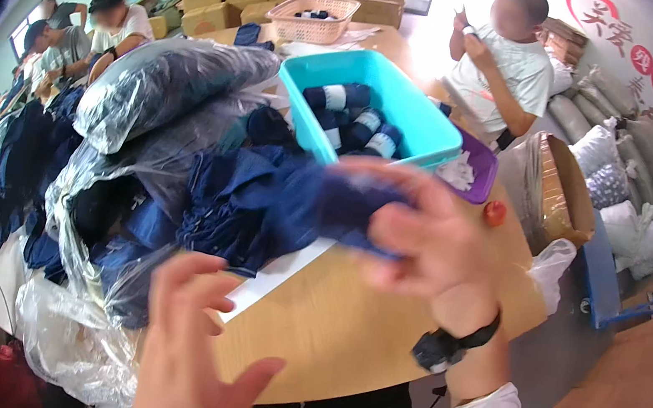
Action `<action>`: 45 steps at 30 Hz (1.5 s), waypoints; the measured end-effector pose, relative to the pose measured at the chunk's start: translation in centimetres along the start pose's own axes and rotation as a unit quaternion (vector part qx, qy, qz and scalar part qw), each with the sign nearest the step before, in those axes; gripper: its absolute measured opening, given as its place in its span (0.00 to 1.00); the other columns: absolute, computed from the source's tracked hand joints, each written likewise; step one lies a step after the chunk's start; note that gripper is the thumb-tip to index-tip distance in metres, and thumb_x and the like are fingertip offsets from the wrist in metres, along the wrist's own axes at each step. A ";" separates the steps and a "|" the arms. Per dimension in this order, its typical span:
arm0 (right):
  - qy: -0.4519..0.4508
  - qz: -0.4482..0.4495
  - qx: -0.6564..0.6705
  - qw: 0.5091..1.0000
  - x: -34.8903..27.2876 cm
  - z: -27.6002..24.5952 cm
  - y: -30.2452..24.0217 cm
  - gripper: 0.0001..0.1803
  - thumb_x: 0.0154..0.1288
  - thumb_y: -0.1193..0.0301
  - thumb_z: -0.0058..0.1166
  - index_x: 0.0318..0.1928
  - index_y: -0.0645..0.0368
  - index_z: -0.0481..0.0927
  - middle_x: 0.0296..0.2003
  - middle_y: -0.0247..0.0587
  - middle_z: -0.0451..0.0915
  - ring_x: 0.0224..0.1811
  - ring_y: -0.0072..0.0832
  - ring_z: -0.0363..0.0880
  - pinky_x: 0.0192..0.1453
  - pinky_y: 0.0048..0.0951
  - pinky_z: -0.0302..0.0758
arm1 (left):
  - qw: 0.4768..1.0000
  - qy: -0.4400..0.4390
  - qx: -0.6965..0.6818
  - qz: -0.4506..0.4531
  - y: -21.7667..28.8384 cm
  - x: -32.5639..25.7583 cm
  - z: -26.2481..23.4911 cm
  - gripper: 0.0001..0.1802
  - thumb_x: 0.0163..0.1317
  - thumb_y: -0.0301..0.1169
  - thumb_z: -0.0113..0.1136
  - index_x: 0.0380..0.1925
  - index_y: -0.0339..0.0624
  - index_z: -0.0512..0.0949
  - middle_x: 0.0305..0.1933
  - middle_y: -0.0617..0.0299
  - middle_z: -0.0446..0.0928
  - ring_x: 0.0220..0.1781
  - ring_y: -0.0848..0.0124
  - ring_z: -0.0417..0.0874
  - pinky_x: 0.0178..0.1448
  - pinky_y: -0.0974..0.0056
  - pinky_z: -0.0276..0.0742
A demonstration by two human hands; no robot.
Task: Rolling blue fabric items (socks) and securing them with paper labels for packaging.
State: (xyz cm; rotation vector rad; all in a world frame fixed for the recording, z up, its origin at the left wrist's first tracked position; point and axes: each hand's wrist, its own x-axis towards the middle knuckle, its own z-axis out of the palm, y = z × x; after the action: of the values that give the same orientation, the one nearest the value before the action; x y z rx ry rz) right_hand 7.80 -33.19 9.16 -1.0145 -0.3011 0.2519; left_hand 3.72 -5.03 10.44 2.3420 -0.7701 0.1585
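Observation:
My right hand (428, 232) is closed on a folded piece of navy cloth (355, 212), held above the table in front of the turquoise bin. The cloth is smeared by motion, so its exact kind cannot be told. My left hand (194, 353) is raised at the near edge of the table, fingers apart and nothing in it. Left of the held piece lies a loose heap of navy cloth (228, 210), partly in clear plastic. The turquoise bin (426, 130) holds several rolled navy bundles (363, 125) with white paper bands.
A large plastic-wrapped bundle (166, 87) lies on the wooden table (326, 322). A purple tray (480, 168) and a small red object (495, 213) sit right of the bin. A pink basket (313, 20) stands farther back. An open carton (552, 191) and a seated person (503, 70) are at right.

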 end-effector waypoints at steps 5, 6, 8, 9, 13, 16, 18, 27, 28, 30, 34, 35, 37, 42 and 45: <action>0.002 -0.104 0.060 0.993 -0.5 -2.2 -1.3 0.28 0.77 0.69 0.64 0.72 0.60 0.74 0.43 0.43 0.84 0.29 0.24 0.78 0.24 0.23 0.68 | 0.977 -0.127 0.152 0.079 -1.8 1.1 6.7 0.36 0.58 0.40 0.78 0.63 0.33 0.77 0.67 0.44 0.74 0.66 0.51 0.78 0.66 0.54 0.79; 0.001 -0.108 0.050 0.993 -0.3 -2.2 -1.0 0.27 0.77 0.69 0.64 0.72 0.60 0.75 0.42 0.44 0.84 0.29 0.24 0.78 0.25 0.24 0.68 | 0.971 -0.101 0.197 0.088 -2.5 0.9 8.1 0.35 0.58 0.41 0.77 0.61 0.32 0.78 0.67 0.44 0.75 0.67 0.50 0.78 0.67 0.53 0.78; -0.002 -0.107 0.048 0.993 0.2 -2.3 0.0 0.26 0.77 0.69 0.64 0.71 0.59 0.76 0.42 0.44 0.84 0.29 0.25 0.78 0.25 0.26 0.69 | 0.964 -0.128 0.221 0.069 -3.9 0.0 9.7 0.34 0.59 0.41 0.74 0.61 0.32 0.78 0.66 0.45 0.75 0.68 0.50 0.77 0.69 0.53 0.77; 0.003 -0.102 0.054 0.993 0.5 -2.4 0.7 0.25 0.77 0.69 0.64 0.70 0.59 0.76 0.42 0.45 0.84 0.29 0.25 0.78 0.26 0.26 0.70 | 0.957 -0.154 0.240 0.055 -4.2 -0.7 10.1 0.32 0.61 0.40 0.72 0.61 0.32 0.78 0.66 0.45 0.75 0.69 0.49 0.76 0.70 0.53 0.77; 0.029 -0.097 0.025 0.995 0.5 -2.7 0.3 0.22 0.79 0.70 0.61 0.68 0.61 0.77 0.44 0.49 0.85 0.29 0.23 0.78 0.28 0.26 0.73 | 0.955 -0.211 0.182 0.102 -1.5 -3.8 10.6 0.25 0.62 0.30 0.61 0.60 0.32 0.79 0.65 0.44 0.74 0.70 0.48 0.76 0.70 0.53 0.80; -0.030 -0.097 0.011 0.995 1.0 -2.4 -0.5 0.23 0.81 0.67 0.58 0.69 0.63 0.75 0.55 0.55 0.85 0.30 0.20 0.77 0.29 0.22 0.72 | 0.952 -0.192 0.171 0.166 -0.4 -5.3 11.0 0.23 0.64 0.30 0.60 0.58 0.32 0.79 0.63 0.44 0.74 0.72 0.48 0.76 0.69 0.55 0.82; -0.013 -0.106 -0.026 0.994 1.1 -3.1 0.1 0.30 0.82 0.62 0.56 0.72 0.70 0.68 0.64 0.61 0.78 0.29 0.16 0.72 0.26 0.17 0.70 | 0.948 -0.202 0.170 0.176 -0.4 -5.6 10.8 0.23 0.64 0.30 0.60 0.58 0.31 0.78 0.61 0.45 0.74 0.71 0.47 0.76 0.70 0.54 0.81; -0.011 -0.100 -0.106 0.989 1.6 -2.7 0.9 0.42 0.81 0.53 0.58 0.75 0.77 0.61 0.71 0.66 0.72 0.27 0.12 0.66 0.23 0.12 0.66 | 0.953 -0.144 0.193 0.182 -0.3 -6.6 12.5 0.15 0.61 0.30 0.63 0.47 0.37 0.81 0.56 0.50 0.77 0.66 0.51 0.79 0.67 0.49 0.82; -0.029 -0.099 -0.121 0.987 1.7 -2.6 0.8 0.43 0.80 0.52 0.59 0.74 0.78 0.62 0.69 0.65 0.75 0.26 0.12 0.66 0.22 0.12 0.65 | 0.950 -0.112 0.183 0.225 -0.7 -6.7 12.8 0.13 0.59 0.30 0.64 0.43 0.38 0.81 0.54 0.52 0.78 0.63 0.54 0.81 0.63 0.52 0.83; 0.001 -0.099 -0.137 0.986 1.9 -1.9 1.7 0.43 0.77 0.51 0.63 0.74 0.74 0.65 0.63 0.61 0.80 0.26 0.12 0.69 0.23 0.14 0.66 | 0.943 -0.073 0.178 0.270 -0.9 -6.9 12.6 0.11 0.57 0.29 0.65 0.39 0.38 0.81 0.52 0.54 0.79 0.60 0.56 0.82 0.60 0.55 0.84; 0.012 -0.079 -0.042 0.996 1.5 -0.6 1.4 0.29 0.76 0.72 0.64 0.73 0.63 0.73 0.33 0.38 0.82 0.26 0.19 0.76 0.28 0.22 0.72 | 0.954 -0.151 -0.004 0.258 -0.3 -6.0 9.8 0.11 0.54 0.26 0.65 0.38 0.38 0.81 0.48 0.59 0.83 0.40 0.64 0.87 0.43 0.63 0.84; 0.028 -0.085 -0.079 0.993 1.3 0.7 0.9 0.29 0.76 0.73 0.64 0.73 0.63 0.73 0.32 0.37 0.82 0.26 0.18 0.77 0.28 0.21 0.73 | 0.955 -0.138 -0.059 0.256 -0.3 -5.0 8.2 0.13 0.54 0.25 0.65 0.41 0.38 0.81 0.49 0.58 0.84 0.39 0.63 0.88 0.42 0.62 0.85; 0.022 -0.108 -0.131 0.985 1.3 2.4 0.4 0.30 0.74 0.73 0.66 0.73 0.64 0.73 0.33 0.34 0.82 0.29 0.16 0.79 0.28 0.20 0.75 | 0.954 -0.097 -0.116 0.259 0.8 -2.4 3.7 0.18 0.52 0.21 0.66 0.46 0.39 0.83 0.48 0.56 0.86 0.40 0.60 0.90 0.40 0.61 0.85; 0.034 -0.169 -0.208 0.963 1.7 5.2 -3.1 0.32 0.72 0.71 0.70 0.71 0.67 0.74 0.37 0.34 0.84 0.29 0.15 0.79 0.28 0.19 0.74 | 0.924 0.138 -0.192 0.300 -0.3 4.3 -2.3 0.05 0.68 0.27 0.62 0.40 0.36 0.79 0.39 0.55 0.81 0.36 0.58 0.83 0.41 0.58 0.80; 0.037 -0.280 -0.170 0.944 2.2 5.2 -5.2 0.32 0.70 0.73 0.70 0.72 0.66 0.74 0.38 0.35 0.84 0.27 0.16 0.79 0.28 0.19 0.73 | 0.857 0.165 -0.453 0.181 2.5 7.5 -4.3 0.14 0.79 0.32 0.48 0.38 0.32 0.76 0.33 0.58 0.69 0.33 0.66 0.73 0.42 0.61 0.75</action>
State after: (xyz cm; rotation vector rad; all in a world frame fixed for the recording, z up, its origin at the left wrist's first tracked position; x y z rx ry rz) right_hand 8.32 -30.98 16.44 -1.2297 -0.5620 -0.3662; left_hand 8.83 -7.52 17.42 1.2247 -0.8549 0.2769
